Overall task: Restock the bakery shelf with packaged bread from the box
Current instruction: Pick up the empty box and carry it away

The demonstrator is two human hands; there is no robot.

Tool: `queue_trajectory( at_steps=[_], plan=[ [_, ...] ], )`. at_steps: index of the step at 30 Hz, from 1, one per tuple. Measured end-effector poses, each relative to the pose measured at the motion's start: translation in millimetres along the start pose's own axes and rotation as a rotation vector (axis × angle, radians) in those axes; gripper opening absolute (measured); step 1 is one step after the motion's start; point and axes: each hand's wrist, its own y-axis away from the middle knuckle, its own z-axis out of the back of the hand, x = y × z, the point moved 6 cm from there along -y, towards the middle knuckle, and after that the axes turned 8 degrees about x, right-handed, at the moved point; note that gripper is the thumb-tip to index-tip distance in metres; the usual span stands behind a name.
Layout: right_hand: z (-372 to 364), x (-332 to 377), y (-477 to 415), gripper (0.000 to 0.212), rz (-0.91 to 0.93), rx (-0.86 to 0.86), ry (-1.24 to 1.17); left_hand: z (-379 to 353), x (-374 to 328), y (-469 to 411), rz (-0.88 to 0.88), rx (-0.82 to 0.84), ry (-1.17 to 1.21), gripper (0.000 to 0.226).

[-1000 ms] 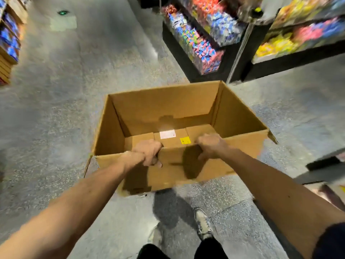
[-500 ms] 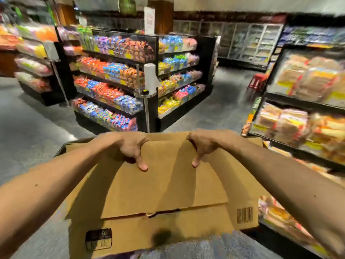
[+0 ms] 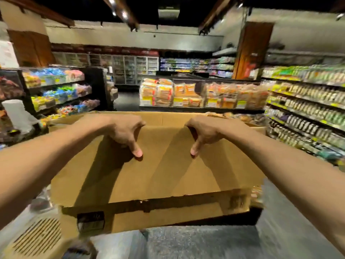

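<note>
I hold a large brown cardboard box (image 3: 164, 176) up in front of my chest. My left hand (image 3: 125, 133) grips its near top edge, thumb down the outer wall and fingers hooked over the rim. My right hand (image 3: 203, 133) grips the same edge in the same way, a little to the right. The inside of the box is hidden from this angle. Straight ahead beyond the box stands the bakery shelf (image 3: 201, 109) stacked with packaged bread (image 3: 179, 94) in clear bags with yellow labels.
A dark shelf unit of colourful packets (image 3: 59, 90) stands at the left with a white roll (image 3: 16, 111) beside it. Shelves of bottles (image 3: 308, 109) line the right. Glass-door coolers (image 3: 130, 70) run along the back wall. Grey floor (image 3: 196, 243) lies below the box.
The box has risen from floor level to chest height in both hands. My view has swung up and right, from the snack shelves towards the bread shelf ahead.
</note>
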Motion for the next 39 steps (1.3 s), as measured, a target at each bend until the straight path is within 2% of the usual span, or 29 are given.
queue_trajectory(
  at_steps=[3, 9, 17, 26, 30, 35, 39],
  plan=[
    [-4, -73, 73, 0.058, -0.142, -0.021, -0.006, -2, -93, -33, -0.127, 0.023, -0.034, 0.058],
    [-31, -190, 208, 0.061, -0.401, 0.007, -0.011, -27, -262, -98, -0.414, 0.136, -0.041, 0.051],
    [-93, -341, 321, 0.060, -0.691, 0.016, -0.167, -68, -450, -212, -0.657, 0.232, -0.207, 0.054],
    [-146, -552, 353, 0.061, -0.861, 0.147, -0.242, -116, -618, -412, -0.816, 0.325, -0.225, 0.057],
    [-176, -639, 356, 0.052, -0.920, 0.175, -0.319, -139, -678, -489, -0.862, 0.334, -0.263, 0.057],
    [-239, -745, 350, 0.047, -0.959, 0.233, -0.401, -192, -741, -587, -0.843, 0.351, -0.309, 0.063],
    [-321, -843, 335, 0.041, -0.966, 0.315, -0.416, -263, -784, -676, -0.833, 0.391, -0.327, 0.065]
  ],
)
